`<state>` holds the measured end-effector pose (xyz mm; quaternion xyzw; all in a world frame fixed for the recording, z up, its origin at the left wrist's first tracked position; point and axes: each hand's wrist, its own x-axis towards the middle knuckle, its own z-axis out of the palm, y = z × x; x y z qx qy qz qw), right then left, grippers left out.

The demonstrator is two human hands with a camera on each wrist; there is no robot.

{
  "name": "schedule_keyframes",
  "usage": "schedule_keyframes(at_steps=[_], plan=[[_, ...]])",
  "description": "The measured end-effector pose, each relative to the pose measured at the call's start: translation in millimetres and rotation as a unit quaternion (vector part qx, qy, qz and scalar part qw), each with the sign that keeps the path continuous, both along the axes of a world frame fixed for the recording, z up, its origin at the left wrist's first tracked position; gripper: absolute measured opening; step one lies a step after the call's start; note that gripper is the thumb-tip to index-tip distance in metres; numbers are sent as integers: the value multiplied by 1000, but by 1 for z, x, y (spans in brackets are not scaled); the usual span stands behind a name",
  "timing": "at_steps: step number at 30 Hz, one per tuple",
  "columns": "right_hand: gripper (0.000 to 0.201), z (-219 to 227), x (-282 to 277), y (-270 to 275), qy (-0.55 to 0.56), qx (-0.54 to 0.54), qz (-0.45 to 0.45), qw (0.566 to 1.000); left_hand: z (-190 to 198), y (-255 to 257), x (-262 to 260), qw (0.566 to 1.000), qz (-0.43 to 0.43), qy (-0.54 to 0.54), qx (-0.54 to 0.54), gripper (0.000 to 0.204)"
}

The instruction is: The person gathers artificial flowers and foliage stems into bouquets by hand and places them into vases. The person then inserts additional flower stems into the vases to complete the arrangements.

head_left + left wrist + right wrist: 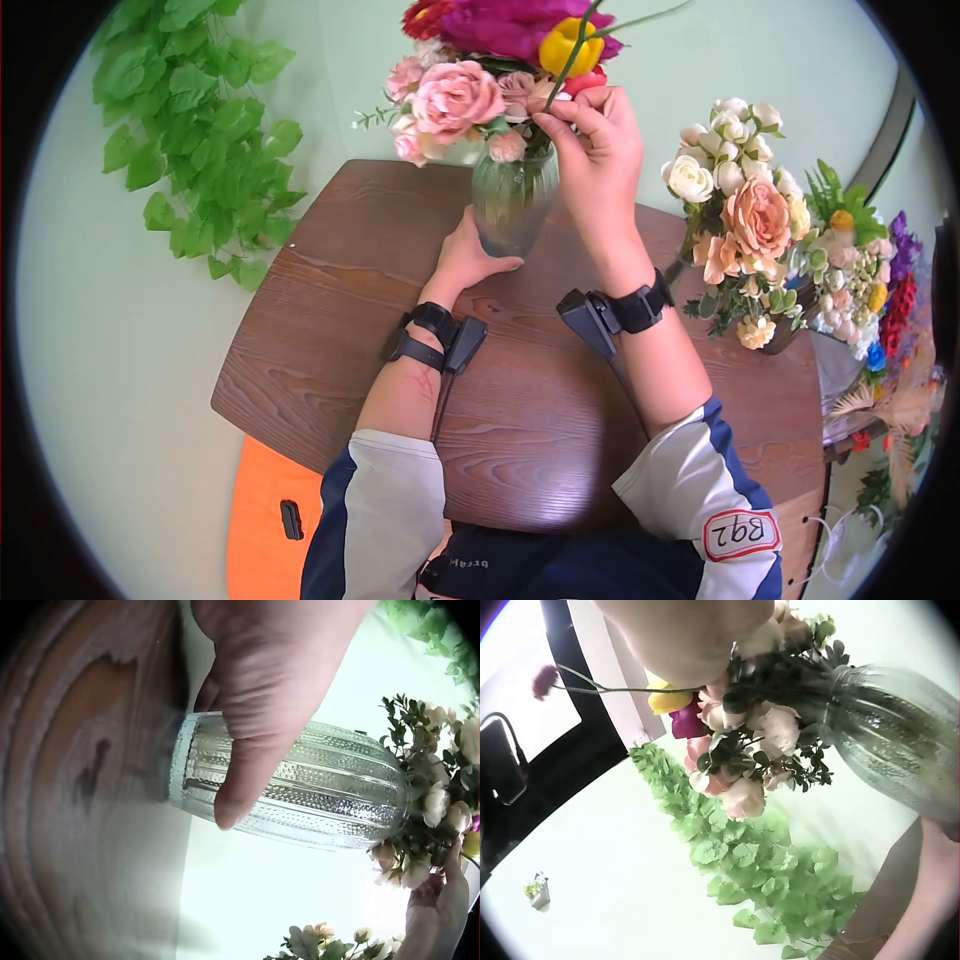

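A ribbed, textured glass vase [515, 200] stands near the far edge of the wooden table. My left hand [468, 255] grips it low down, the thumb lying across the glass near the base in the left wrist view. Pink roses [458, 102], a large magenta bloom [510, 30] and a yellow flower [568, 48] fill the vase mouth. Above the rim, my right hand [603, 150] pinches a thin green stem [578, 60] between thumb and forefinger. In the right wrist view that stem forks and carries a small dark red flower [545, 681].
Cream and peach flowers [755, 215] stand in a dark container at the table's right. More colourful artificial flowers [895, 300] crowd beyond it. A leafy green vine [210, 130] hangs on the left wall. An orange surface [260, 520] with a small black object lies lower left.
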<state>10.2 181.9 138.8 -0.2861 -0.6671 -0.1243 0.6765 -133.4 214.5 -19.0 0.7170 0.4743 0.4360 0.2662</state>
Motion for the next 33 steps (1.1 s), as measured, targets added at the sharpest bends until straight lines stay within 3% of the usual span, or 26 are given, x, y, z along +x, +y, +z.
schedule_keyframes(at_steps=[7, 12, 15, 22, 24, 28, 31, 33], plan=[[12, -6, 9, -24, -48, -10, -59, 997, -5, 0, 2, 998, -1, -6, 54, 87], [11, -12, 6, -26, -32, -14, -118, 992, -10, 4, 2, 999, -7, -14, 46, 87], [13, -20, 3, -30, -35, 6, -90, 995, -10, 4, 4, 998, -6, -22, 50, 87], [16, -23, 5, -33, -27, 15, -176, 984, -10, 4, 4, 999, -9, -19, 44, 90], [16, -22, 8, -34, 6, 6, -85, 996, -12, 6, 4, 999, -11, -18, 49, 90], [18, -11, 20, -42, -18, -2, -41, 999, -12, 5, 5, 999, -1, -17, 35, 89], [34, -3, 25, -53, -59, 27, 1, 998, -14, 9, 5, 999, -14, -25, 43, 89], [31, 2, 21, -63, -66, 12, 26, 997, -2, -1, 3, 999, -18, -30, 36, 90]])
